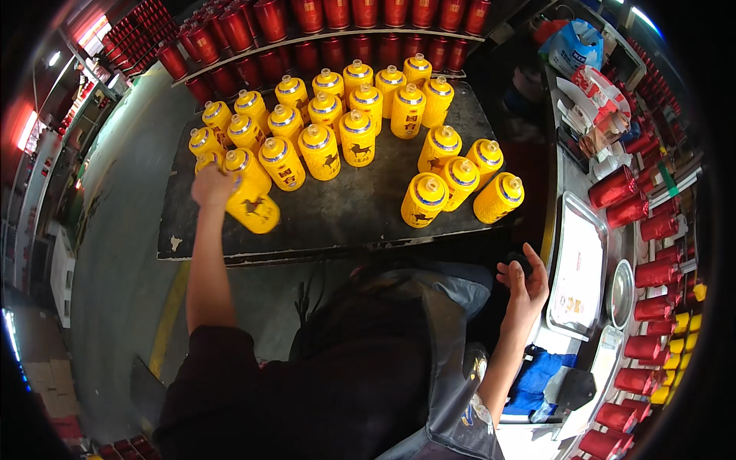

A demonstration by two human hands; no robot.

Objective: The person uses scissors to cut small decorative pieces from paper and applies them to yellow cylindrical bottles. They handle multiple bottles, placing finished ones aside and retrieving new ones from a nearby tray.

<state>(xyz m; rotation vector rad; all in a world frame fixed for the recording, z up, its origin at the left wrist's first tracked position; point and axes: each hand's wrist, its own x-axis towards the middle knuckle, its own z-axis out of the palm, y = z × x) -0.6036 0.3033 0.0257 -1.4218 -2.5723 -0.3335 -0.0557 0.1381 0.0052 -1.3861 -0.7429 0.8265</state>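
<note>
My left hand [213, 185] is closed at the neck end of a yellow bottle [254, 211] with a dark horse picture on its side. That bottle is tilted, its base pointing right and toward me, by the left front of the black table [353, 215]. More yellow bottles [320, 152] with silver collars and clear tops stand upright just behind it, in a large group. Over the table's right side stands a smaller group of the same bottles [425, 199]. My right hand [529, 287] is raised right of the table, fingers curled around a small black object [520, 263] whose kind I cannot make out.
Red canisters [337, 14] fill a shelf behind the table. A side bench on my right carries a white-lined metal tray [576, 261], a round metal bowl [619, 294], blue cloth [537, 381] and a blue plastic bag [575, 46]. More red canisters [658, 274] line the far right.
</note>
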